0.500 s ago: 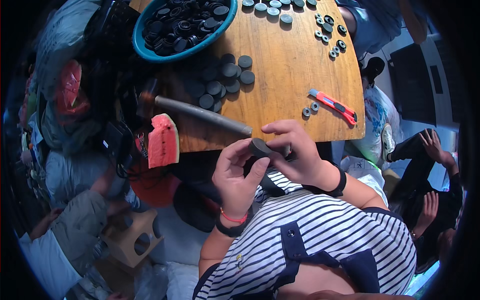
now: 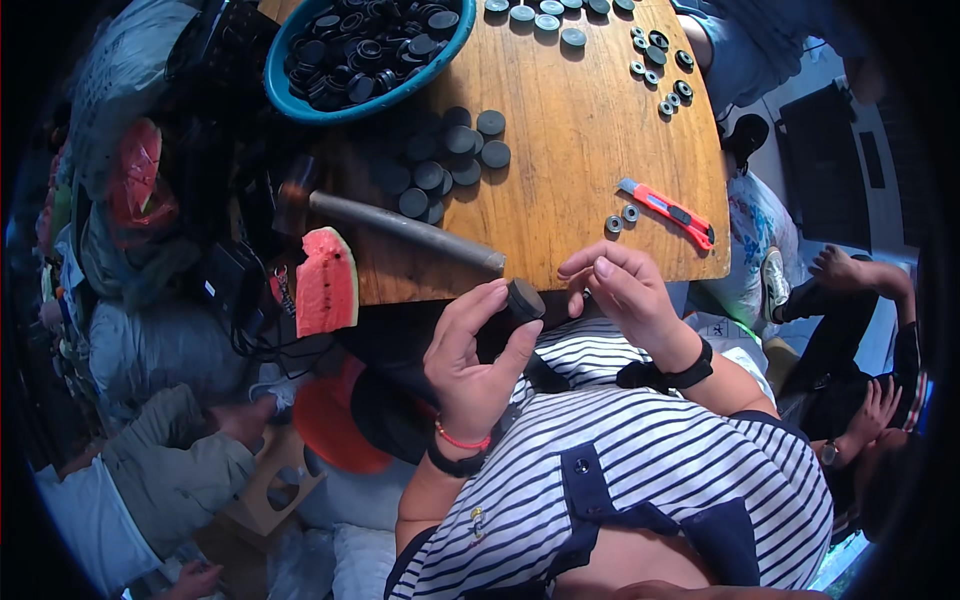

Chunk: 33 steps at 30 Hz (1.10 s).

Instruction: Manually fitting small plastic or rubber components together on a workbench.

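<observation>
A black round cap (image 2: 526,300) stands on edge between the thumb and fingertips of my left hand (image 2: 470,350), just off the table's front edge. Apart from it, to the right, my right hand (image 2: 635,300) is raised with its fingers curled. A small dark thing shows among its lower fingers, too little of it to name. Beyond my hands lies a grey rod-like handle (image 2: 410,232), which looks like a hammer's. Several black discs (image 2: 460,140) are heaped behind it. Two small metal rings (image 2: 622,218) lie beside a red utility knife (image 2: 665,213) on the right.
A blue basin (image 2: 455,60) full of black caps stands at the table's far left. More discs (image 2: 548,22) and small rings (image 2: 670,80) lie along the far side. A watermelon slice (image 2: 327,283) rests at the left edge of the wooden table (image 2: 570,150). Other people sit on both sides.
My right hand has drawn back to the right, away from the cap. The left hand keeps the cap, now turned a little. People at the sides have shifted their arms.
</observation>
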Motion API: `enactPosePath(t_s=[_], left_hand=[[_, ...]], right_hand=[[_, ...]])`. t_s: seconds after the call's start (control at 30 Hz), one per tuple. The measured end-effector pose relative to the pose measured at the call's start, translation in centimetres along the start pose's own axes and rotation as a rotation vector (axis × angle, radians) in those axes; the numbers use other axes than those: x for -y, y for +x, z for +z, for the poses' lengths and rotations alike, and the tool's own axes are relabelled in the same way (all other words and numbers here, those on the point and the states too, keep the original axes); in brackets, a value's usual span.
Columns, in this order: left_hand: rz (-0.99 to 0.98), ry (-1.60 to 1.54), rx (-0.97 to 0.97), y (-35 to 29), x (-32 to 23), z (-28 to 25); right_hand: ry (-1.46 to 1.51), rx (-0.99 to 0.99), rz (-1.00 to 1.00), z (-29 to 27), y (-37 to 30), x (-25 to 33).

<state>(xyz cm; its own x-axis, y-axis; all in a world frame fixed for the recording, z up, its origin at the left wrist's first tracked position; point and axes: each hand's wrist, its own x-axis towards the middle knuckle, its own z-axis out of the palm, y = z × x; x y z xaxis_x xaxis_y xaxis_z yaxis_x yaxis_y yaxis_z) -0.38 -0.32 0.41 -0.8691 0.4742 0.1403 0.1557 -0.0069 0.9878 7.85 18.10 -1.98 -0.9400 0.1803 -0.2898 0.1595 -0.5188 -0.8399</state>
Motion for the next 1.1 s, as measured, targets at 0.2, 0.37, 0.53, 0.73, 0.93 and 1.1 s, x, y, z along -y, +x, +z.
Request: enactPosePath(t_s=[0.2,0.37,0.53,0.73,0.93,1.1], left_hand=[[-0.006,0.036,0.004,0.2,-0.1,0.2],[0.071,0.182,0.166,0.6,1.1,0.3],[0.075,0.438,0.193,0.7,2.5,0.7],[-0.065,0.339,0.218,0.3,3.2,0.4],[-0.132,0.316,0.217,0.1,3.5,0.1],[-0.127,0.312,0.235,0.7,2.9,0.5]], right_hand=[[0.024,0.065,0.113,0.3,0.1,0.6],[0.049,0.141,0.198,1.6,0.7,0.7],[-0.332,0.068,0.280,-1.8,3.7,2.2],[-0.931,-0.173,0.111,-8.9,12.7,6.2],[-1.414,-0.110,-0.288,-3.3,14.3,4.0],[-1.525,-0.073,-0.379,0.1,14.4,0.9]])
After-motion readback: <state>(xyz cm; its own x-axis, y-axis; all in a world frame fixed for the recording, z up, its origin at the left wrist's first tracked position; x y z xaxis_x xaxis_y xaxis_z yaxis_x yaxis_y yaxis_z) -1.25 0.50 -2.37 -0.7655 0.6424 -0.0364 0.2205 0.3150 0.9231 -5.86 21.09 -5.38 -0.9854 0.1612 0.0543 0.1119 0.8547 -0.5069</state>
